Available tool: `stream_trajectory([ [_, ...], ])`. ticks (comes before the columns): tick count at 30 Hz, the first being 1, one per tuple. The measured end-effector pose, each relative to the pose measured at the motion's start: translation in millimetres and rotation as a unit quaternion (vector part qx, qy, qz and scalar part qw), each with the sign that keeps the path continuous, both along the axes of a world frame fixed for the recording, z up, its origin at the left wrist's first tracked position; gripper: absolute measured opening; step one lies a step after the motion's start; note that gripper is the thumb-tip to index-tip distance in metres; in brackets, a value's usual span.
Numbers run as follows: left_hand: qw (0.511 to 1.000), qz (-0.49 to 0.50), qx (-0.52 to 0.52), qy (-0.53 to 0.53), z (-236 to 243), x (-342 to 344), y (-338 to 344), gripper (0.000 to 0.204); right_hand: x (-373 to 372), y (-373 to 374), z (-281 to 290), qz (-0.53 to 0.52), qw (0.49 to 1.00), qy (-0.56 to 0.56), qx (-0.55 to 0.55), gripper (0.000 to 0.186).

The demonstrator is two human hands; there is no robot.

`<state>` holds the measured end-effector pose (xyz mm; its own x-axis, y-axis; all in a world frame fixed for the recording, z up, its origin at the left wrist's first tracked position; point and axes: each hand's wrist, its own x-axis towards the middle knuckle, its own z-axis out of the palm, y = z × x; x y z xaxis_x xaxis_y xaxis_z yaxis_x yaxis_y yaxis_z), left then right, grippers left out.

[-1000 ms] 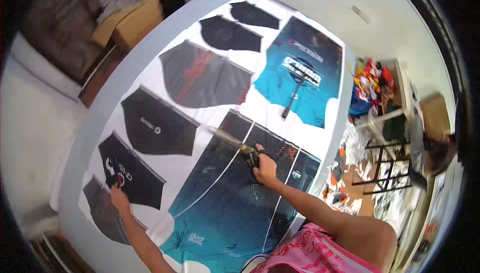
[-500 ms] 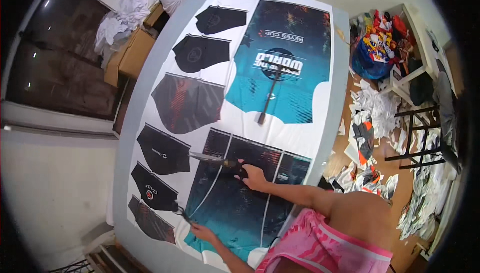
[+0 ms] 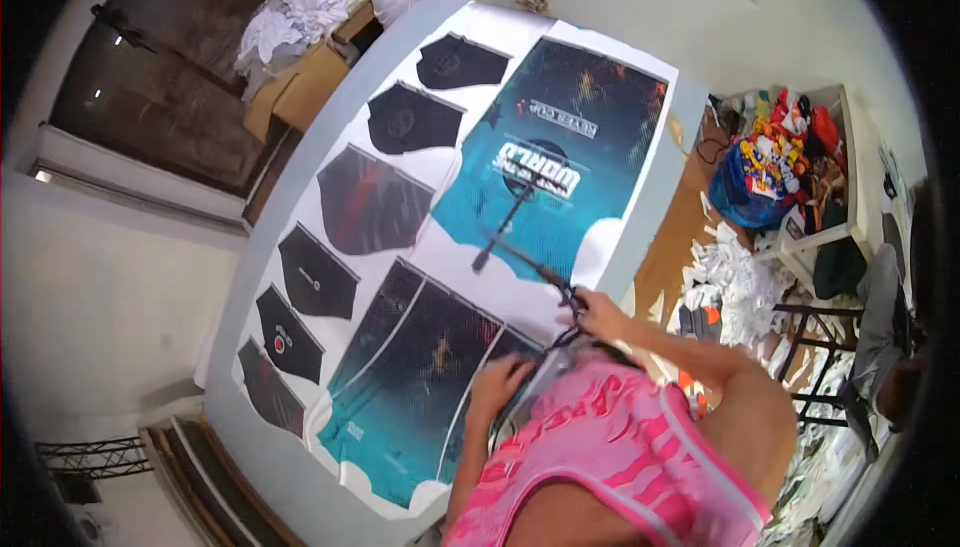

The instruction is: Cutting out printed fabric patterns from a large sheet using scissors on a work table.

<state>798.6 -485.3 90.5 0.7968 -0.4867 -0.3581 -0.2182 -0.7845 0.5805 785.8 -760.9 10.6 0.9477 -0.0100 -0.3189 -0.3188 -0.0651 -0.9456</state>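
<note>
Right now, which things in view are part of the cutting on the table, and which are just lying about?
In use:
- scissors in the right hand
- printed sheet on the table, left hand flat on it

Lying about:
- paper scraps on the floor
- blue basket of coloured things
- white cloth pile on the cardboard box

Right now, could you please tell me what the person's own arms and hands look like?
Both forearms are bare, with no sleeves reaching them, and the left hand and right hand wear no gloves. No watch or ring can be made out at this size. The only clothing in view is a sleeveless pink patterned top with pale trim.
</note>
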Motion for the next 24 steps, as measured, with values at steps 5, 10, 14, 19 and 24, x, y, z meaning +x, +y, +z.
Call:
stream_trajectory([
  [5,0.987,-0.138,-0.069,-0.046,-9.9,60.8,-74.6,0.031,-9.3,-80.5,18.9,0.113,0.990,0.039,-0.070,0.053],
  [10,0.944,-0.291,-0.106,-0.118,-17.9,125.4,-139.6,0.025,11.1,-141.1,-0.3,0.204,0.969,0.024,-0.137,0.056],
  [14,0.920,-0.367,-0.018,-0.137,-37.9,189.6,-192.5,0.022,48.4,-172.6,-62.9,0.158,0.985,-0.017,-0.070,0.057],
  [19,0.916,-0.388,-0.017,-0.099,-64.6,288.5,-263.4,0.022,143.1,-237.9,-104.8,0.117,0.992,0.053,0.001,0.051],
  [24,0.902,-0.369,-0.068,-0.215,-87.1,401.0,-345.2,0.021,270.2,-318.5,-98.6,0.097,0.995,0.012,-0.006,0.050],
])
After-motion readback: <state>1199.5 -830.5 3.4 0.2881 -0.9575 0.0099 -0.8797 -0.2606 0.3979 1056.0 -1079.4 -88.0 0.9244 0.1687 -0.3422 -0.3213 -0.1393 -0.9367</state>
